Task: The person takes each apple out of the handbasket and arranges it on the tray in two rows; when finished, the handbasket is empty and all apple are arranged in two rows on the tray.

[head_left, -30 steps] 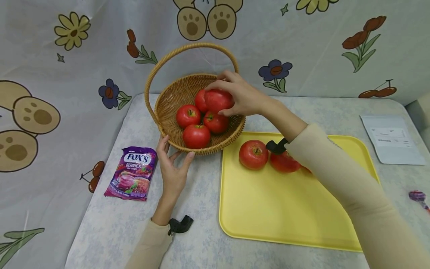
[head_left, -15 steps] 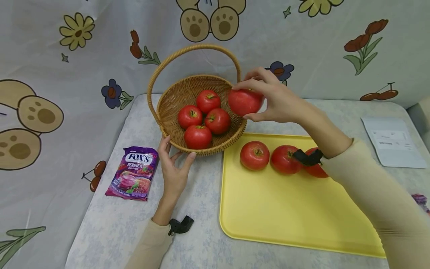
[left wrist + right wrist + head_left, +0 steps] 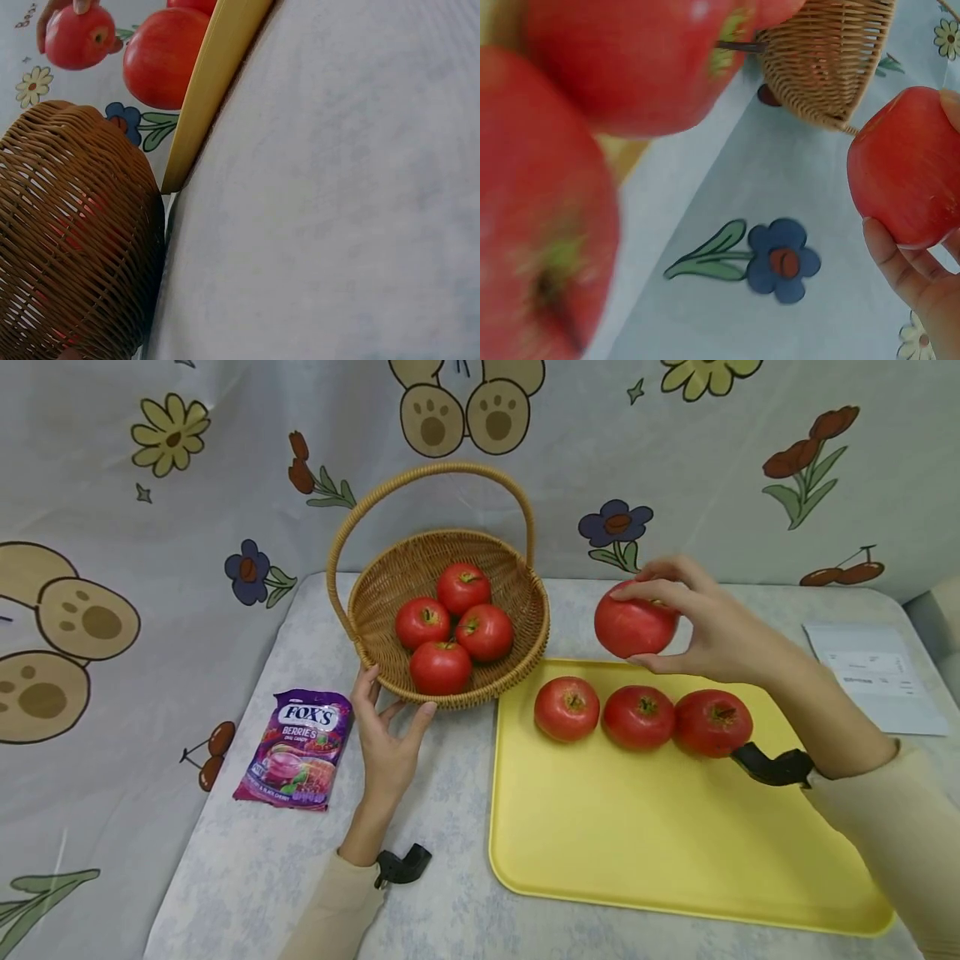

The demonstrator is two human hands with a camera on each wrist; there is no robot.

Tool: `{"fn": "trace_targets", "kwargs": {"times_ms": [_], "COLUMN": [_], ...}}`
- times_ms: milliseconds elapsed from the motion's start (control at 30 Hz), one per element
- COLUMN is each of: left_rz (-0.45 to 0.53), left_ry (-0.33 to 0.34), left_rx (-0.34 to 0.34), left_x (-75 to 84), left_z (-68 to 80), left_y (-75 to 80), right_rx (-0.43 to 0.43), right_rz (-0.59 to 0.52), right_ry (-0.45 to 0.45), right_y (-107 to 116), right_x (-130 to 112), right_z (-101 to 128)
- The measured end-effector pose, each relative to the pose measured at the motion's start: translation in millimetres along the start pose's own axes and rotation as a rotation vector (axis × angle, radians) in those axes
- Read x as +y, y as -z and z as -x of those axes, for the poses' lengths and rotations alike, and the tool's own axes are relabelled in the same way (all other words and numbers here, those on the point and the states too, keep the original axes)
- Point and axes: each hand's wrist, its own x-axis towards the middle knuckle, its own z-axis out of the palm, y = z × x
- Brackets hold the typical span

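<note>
Apple [image 3: 634,627] gripped in our right hand [image 3: 712,622], up over the far edge of the tray [image 3: 675,860]; our left hand [image 3: 386,739], fingers relaxed, rests against the near rim of the basket [image 3: 375,610] on the desk [image 3: 442,827].

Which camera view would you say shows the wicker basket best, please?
The head view: the whole wicker basket, its handle and four apples inside, with the left hand touching its rim. The left wrist view shows only its woven side; the right wrist view shows a corner.

Left hand [image 3: 386,739]: being rested flat, fingers spread and relaxed.
Right hand [image 3: 708,622]: being held raised, fingers curled in a grip.
</note>
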Motion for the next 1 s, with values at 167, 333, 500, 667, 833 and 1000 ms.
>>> {"fn": "trace_targets", "kwargs": {"times_ms": [167, 333, 500, 667, 833, 1000], "left_rz": [-0.005, -0.004, -0.007, -0.007, -0.016, -0.017], "left_ry": [0.001, 0.007, 0.001, -0.002, -0.012, -0.007], "left_rx": [0.002, 0.002, 0.004, 0.002, 0.001, 0.015], "left_x": [-2.3, -4.9, -5.5, -5.6, -5.1, -14.8], "left_z": [0.7, 0.5, 0.4, 0.7, 0.8, 1.1], "left_y": [0.2, -0.1, -0.6, -1.7, -2.0, -0.7], "right_rx": [0.028, 0.066, 0.080, 0.087, 0.075, 0.034], "right_rz": [0.037, 0.101, 0.153, 0.182, 0.177, 0.109], "right_ry": [-0.096, -0.217, -0.338, -0.397, -0.461, -0.530], "right_y": [9, 18, 25, 26, 22, 12], "right_x": [8, 17, 30, 42, 53, 63], "right_z": [37, 75, 110, 143, 171, 190]}}
